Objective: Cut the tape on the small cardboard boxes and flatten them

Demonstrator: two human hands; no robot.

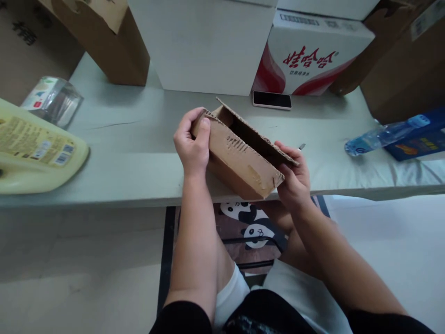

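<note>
A small brown cardboard box (239, 160) is held tilted over the front edge of the table, its open side facing up and to the right. My left hand (194, 139) grips its left end, thumb on the near panel and fingers around the far side. At the right end, my right hand (294, 178) is closed on the box, with fingers at the flap and the thumb by the near corner. Just beyond my right hand, the tip of a small object (301, 146) shows; the rest is hidden.
On the pale green table (132, 174) are a yellow bottle (38, 148), a clear plastic pack (57, 102), a tall brown box (118, 51), white boxes (212, 46), a phone (272, 100) and, at right, a water bottle (385, 134) against a blue box (420, 144).
</note>
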